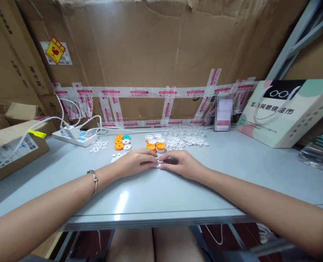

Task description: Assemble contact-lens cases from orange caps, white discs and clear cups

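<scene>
Both my hands meet over the middle of the table, pinching one small white plastic piece between them. My left hand grips its left side with bent fingers. On its right side, the thumb and forefinger of my right hand are closed. Fingers cover most of the piece, so its exact kind is hidden. Just behind the hands stand orange and white round caps. Left of them is another group of orange, green and white caps. Small white discs lie beside my left hand.
Loose small white parts are heaped behind my right hand, with clear cups beyond. More white discs lie near a power strip. A phone leans at the back. A carton, gift box and bottle flank the table.
</scene>
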`<state>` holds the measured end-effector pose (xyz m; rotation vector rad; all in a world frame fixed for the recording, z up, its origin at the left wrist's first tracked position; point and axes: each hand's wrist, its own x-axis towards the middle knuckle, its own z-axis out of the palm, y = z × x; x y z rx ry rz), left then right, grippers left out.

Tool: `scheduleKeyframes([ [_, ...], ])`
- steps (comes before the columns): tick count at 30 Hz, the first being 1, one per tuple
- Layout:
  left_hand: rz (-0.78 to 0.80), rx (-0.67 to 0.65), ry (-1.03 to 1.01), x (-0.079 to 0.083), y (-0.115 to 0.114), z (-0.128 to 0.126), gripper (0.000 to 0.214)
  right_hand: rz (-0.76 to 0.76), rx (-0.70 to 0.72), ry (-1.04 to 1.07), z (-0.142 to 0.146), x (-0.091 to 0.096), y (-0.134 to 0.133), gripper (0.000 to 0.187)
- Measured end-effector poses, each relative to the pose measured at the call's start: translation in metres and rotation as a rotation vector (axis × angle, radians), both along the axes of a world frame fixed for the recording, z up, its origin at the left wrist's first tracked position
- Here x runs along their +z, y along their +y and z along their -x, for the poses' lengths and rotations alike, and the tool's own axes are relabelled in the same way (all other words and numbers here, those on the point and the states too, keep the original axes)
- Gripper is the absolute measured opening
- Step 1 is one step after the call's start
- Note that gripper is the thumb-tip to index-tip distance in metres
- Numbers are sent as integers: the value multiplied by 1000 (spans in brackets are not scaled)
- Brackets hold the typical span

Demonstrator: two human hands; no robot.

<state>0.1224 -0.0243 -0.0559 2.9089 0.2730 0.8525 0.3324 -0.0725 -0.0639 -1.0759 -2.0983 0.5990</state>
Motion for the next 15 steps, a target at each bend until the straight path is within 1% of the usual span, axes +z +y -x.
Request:
scheduleKeyframes([
  [5,-7,11,17,-1,1,-1,19,-54,42,27,0,-4,3,12],
  [8,-13,36,32,-1,1,-1,19,-89,40,25,0,-6,6,10],
  [11,-23,55,33,-1,2,-1,20,-141,32,-5,0,-7,9,9],
  [15,-43,66,52,0,1,-1,21,-236,61,-91,0,-5,10,8],
])
